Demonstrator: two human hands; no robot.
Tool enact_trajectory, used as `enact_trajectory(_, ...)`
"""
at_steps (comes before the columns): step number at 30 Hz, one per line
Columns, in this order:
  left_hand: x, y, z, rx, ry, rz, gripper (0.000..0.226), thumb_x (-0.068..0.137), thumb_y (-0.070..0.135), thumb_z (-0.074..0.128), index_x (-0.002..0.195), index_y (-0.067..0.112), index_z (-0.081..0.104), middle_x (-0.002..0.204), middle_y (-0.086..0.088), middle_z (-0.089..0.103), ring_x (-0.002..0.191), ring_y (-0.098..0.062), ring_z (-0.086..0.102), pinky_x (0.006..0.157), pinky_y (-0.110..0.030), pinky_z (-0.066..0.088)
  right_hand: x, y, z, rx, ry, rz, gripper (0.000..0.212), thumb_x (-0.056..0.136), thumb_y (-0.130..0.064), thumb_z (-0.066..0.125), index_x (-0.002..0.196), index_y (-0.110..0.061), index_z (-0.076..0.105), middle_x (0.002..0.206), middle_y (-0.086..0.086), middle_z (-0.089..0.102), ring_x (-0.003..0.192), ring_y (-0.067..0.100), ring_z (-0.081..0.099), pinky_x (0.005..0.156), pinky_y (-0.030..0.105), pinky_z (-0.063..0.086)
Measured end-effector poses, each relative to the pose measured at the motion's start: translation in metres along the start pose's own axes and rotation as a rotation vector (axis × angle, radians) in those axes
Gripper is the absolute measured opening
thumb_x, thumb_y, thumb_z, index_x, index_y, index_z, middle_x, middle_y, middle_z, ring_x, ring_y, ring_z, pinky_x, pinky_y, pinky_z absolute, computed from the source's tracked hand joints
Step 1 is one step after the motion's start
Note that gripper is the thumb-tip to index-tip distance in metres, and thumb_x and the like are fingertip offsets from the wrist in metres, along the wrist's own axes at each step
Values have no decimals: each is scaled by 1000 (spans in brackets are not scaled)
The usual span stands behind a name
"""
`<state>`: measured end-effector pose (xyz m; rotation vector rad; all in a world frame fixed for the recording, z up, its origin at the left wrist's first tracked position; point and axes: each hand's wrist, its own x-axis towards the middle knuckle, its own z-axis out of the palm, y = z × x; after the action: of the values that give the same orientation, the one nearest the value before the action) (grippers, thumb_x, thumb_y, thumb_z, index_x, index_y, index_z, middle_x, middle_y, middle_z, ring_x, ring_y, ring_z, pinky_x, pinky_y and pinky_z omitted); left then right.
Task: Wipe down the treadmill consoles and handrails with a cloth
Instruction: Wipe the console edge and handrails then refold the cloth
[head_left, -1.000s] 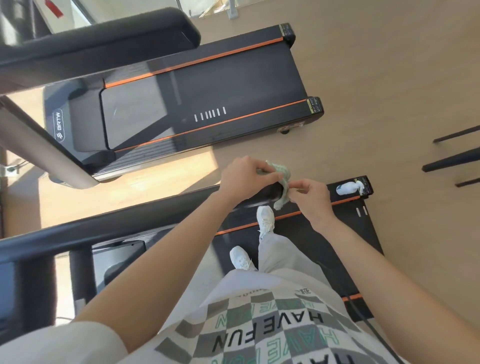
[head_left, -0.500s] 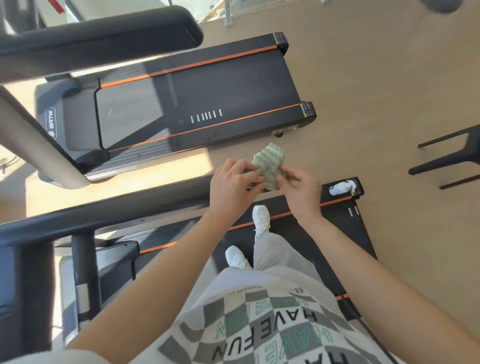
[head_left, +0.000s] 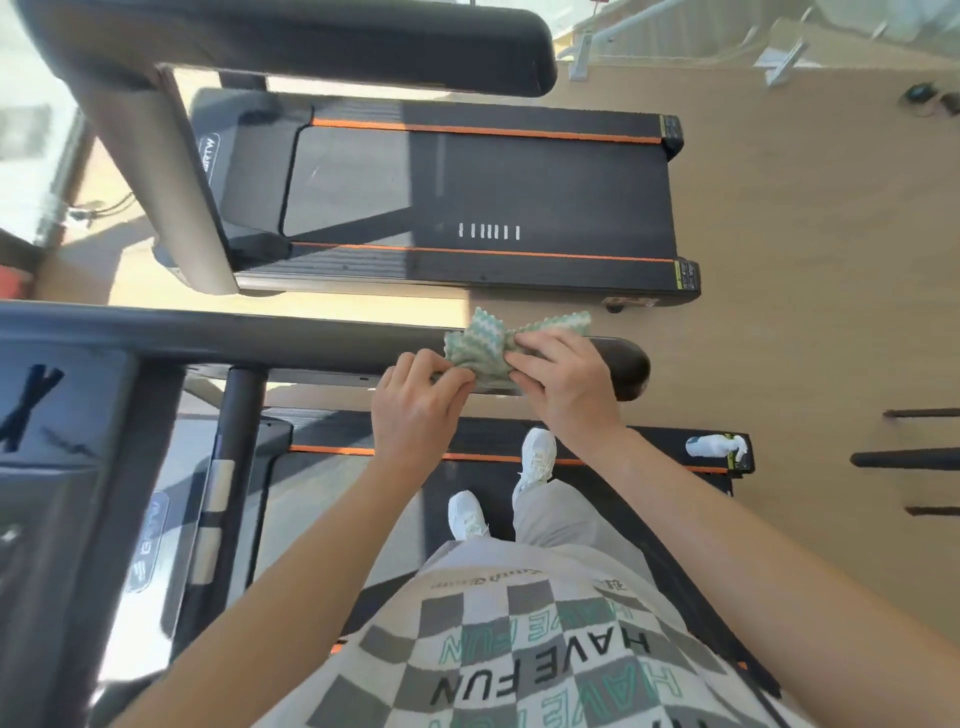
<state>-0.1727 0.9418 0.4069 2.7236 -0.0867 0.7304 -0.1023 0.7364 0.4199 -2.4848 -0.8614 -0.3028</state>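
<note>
Cloth (head_left: 511, 343) lies bunched on the rail (head_left: 260, 332); our left hand (head_left: 421, 410) pinches 1 edge, right hand (head_left: 563, 387) grips the middle. We judge: wrap it round before sliding.

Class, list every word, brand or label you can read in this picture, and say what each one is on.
"HAVE FUN": black letters on the shirt, repeated in green beside them.
Logo on the far treadmill: sideways and blurred, perhaps "BRTW".
Logo on the near treadmill: too blurred to read.
Small print higher on the shirt, and the stickers on the far treadmill's rear corners: too small to read.
</note>
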Motion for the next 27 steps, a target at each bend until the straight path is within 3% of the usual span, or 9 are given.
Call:
enact_trajectory(10,-27,-76,-46,181,62,-238,9,93,27,75,90,18,74,99,-4,69,85,-24,62,66,-33,48,70,-79,51,79,-153,-167,24,76,-13,86,100,-14,81,107,7,76,96,30,69,82,43,58)
enact_trajectory(15,-36,-111,-70,196,78,-413,5,92,20,74,88,16,75,90,-2,67,77,-24,59,54,-30,42,103,-114,76,104,-234,-268,23,81,-14,82,104,-13,79,109,8,75,94,32,68,80,44,58)
enact_trajectory(19,-40,-132,-90,266,124,-508,11,94,20,67,91,17,77,88,-2,68,78,-26,58,53,-31,43,128,-144,95,129,-270,-323,21,84,-14,78,105,-13,78,109,7,74,93,32,66,77,41,58)
enact_trajectory(24,-54,-153,-109,315,35,-658,29,97,22,51,99,15,79,90,-7,71,77,-29,56,61,-34,39,154,-185,115,133,-352,-386,24,89,-13,72,113,-13,76,120,9,71,105,33,63,84,43,56)
enact_trajectory(27,-55,-155,-118,249,-94,-904,31,98,22,50,107,20,79,103,-4,70,91,-26,52,71,-35,37,161,-204,123,102,-389,-443,29,88,-8,73,116,-14,75,125,8,68,112,32,59,85,43,55)
